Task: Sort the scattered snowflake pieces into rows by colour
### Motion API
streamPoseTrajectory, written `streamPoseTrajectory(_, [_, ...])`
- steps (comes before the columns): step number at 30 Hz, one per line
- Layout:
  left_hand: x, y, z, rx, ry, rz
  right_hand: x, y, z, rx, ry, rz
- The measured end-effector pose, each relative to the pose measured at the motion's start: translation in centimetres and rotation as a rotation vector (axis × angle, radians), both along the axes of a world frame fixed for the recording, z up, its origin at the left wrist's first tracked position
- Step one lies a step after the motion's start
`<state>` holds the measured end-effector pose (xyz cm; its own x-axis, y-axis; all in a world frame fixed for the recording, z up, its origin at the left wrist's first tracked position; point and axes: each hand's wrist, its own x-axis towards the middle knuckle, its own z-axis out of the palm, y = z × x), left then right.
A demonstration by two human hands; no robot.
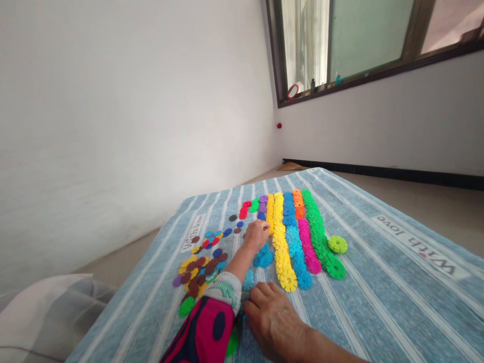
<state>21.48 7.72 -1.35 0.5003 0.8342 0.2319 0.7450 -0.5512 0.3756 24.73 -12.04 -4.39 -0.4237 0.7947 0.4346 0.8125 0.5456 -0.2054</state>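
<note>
My left hand [257, 235], in a pink and dark sleeve with a grey cuff, reaches to the near end of a row of golden-yellow notched plastic discs [269, 206]. Its fingers pinch a golden-yellow disc [267, 228] there. Closer to me, my right hand [274, 318] is low over the cloth with its fingers curled under. A bit of blue shows by those fingertips; what they hold, if anything, is hidden. Right of my left hand run overlapping rows of yellow discs [280, 242], blue discs [289, 209], pink discs [309, 247] and green discs [314, 222].
Loose mixed discs [202, 269] lie heaped to the left, many brown. Light blue discs [263, 257] sit between my hands and the rows. A lime disc [338, 244] rests beside the green row. The striped blue cloth [378, 297] covers the table; a white wall [132, 101] stands left.
</note>
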Motion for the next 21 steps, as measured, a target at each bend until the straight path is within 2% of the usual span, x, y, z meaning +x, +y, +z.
streamPoseTrajectory(10, [0.0,-0.2,-0.6,0.122,0.081,0.029,-0.1,-0.1,-0.2,0.019,0.006,0.000])
streamPoseTrajectory(13, [-0.1,-0.2,-0.6,0.110,0.069,0.045,0.0,-0.1,0.0,0.015,0.006,0.000])
streamPoseTrajectory(21, [0.0,-1.3,0.0,0.013,0.047,0.187,-0.1,-0.1,-0.1,0.020,0.006,-0.002])
